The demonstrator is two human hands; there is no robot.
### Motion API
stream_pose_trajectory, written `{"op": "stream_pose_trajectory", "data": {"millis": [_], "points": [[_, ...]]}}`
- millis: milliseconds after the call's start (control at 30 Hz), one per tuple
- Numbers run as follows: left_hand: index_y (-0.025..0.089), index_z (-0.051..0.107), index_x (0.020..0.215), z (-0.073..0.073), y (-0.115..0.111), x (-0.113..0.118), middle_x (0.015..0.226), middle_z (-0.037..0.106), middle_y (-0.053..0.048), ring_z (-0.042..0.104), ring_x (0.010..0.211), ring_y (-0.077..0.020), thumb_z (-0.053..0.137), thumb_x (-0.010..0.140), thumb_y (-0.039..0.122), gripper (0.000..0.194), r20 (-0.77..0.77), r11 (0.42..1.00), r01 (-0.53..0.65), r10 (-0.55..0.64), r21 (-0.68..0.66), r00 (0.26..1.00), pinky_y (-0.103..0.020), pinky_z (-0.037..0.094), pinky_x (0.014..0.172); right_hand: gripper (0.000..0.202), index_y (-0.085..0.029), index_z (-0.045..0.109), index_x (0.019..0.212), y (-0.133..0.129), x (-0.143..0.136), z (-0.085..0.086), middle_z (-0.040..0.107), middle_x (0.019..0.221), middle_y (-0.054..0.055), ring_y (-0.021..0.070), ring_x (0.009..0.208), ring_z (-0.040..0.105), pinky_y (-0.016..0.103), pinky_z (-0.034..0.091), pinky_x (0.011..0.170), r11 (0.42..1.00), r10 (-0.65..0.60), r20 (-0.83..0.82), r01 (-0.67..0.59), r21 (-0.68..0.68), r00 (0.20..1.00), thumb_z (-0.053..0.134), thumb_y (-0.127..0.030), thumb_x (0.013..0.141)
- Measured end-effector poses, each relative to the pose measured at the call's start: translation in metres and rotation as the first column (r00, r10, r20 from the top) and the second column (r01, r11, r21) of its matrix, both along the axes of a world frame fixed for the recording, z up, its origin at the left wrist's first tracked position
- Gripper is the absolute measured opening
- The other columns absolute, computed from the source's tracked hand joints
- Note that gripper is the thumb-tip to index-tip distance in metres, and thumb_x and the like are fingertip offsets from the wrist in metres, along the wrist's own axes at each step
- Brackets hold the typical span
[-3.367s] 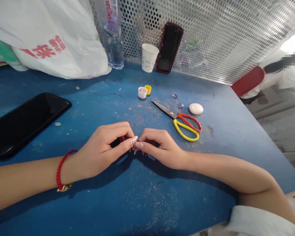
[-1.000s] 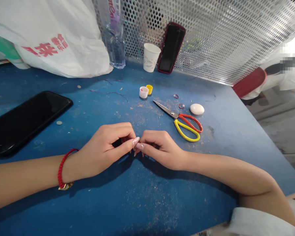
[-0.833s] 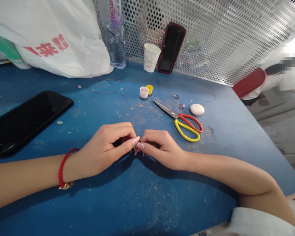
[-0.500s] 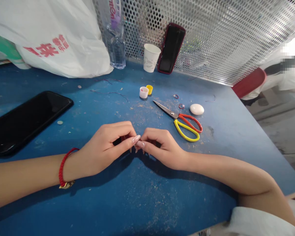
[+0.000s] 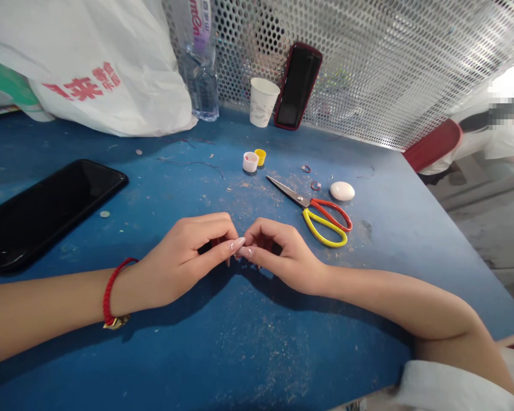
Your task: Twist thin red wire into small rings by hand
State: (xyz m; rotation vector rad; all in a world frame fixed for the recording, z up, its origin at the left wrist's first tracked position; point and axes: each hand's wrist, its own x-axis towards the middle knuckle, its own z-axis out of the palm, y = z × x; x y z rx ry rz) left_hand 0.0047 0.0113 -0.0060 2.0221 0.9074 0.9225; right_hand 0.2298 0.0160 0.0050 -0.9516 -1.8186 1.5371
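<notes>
Near the middle of the blue table (image 5: 188,354), my left hand (image 5: 191,257) and my right hand (image 5: 285,254) meet at the fingertips. Both have thumb and fingers pinched together, and whatever sits between them is too small and hidden to name. A red braided bracelet (image 5: 108,294) circles the left wrist. Scissors (image 5: 302,200) with one red and one yellow handle lie beyond my right hand. Past their handles are a white oval object (image 5: 341,191) and two small red rings (image 5: 316,186). A white cap (image 5: 251,162) and a yellow cap (image 5: 260,157) stand side by side.
A black phone (image 5: 47,214) lies at the left. Along the back stand a white plastic bag (image 5: 124,85), a water bottle (image 5: 203,85), a paper cup (image 5: 263,103) and a red-edged phone (image 5: 298,85) leaning on a perforated metal panel (image 5: 368,68). Thin threads (image 5: 192,163) lie behind my hands.
The fingers of my right hand have risen and curled slightly at the pinch. My left hand has hardly moved, and the objects on the table stay where they were.
</notes>
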Motion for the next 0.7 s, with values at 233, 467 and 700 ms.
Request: {"op": "stream_pose_trajectory", "data": {"millis": [233,467,700], "points": [[0.020,0.067,0.082,0.0047,-0.0036,0.0001,0.079,0.062,0.005,0.058,0.071,-0.0107,0.056,0.109,0.022,0.029,-0.015,0.999,0.039,-0.040,-0.030,0.999,-0.023,0.044,0.069,0.038,-0.016,0.066,0.090,0.0022,0.0000,-0.0012,0.062,0.073,-0.004,0.0089,0.063,0.052,0.024,0.040,0.060,0.995,0.015,-0.085,-0.023,-0.093,0.996,0.082,-0.050,0.092],[0.020,0.066,0.084,0.0079,-0.0042,-0.0011,0.080,0.061,0.005,0.057,0.073,-0.0112,0.055,0.111,0.021,0.029,-0.001,0.994,0.089,-0.089,-0.066,0.996,-0.023,0.044,0.071,0.035,-0.016,0.068,0.088,0.0028,0.0013,-0.0026,0.066,0.074,-0.003,0.0090,0.063,0.053,0.024,0.042,0.061,0.989,0.031,-0.172,-0.055,-0.135,0.985,0.088,-0.046,0.088],[0.021,0.067,0.082,0.0074,-0.0025,-0.0009,0.079,0.061,0.006,0.055,0.071,-0.0102,0.057,0.109,0.020,0.029,0.033,0.991,0.101,-0.098,-0.092,0.995,-0.022,0.042,0.070,0.036,-0.016,0.070,0.086,0.0035,0.0012,-0.0011,0.066,0.072,-0.003,0.0089,0.062,0.053,0.024,0.042,0.060,0.982,0.031,-0.176,-0.063,-0.177,0.984,0.089,-0.046,0.086]]}}
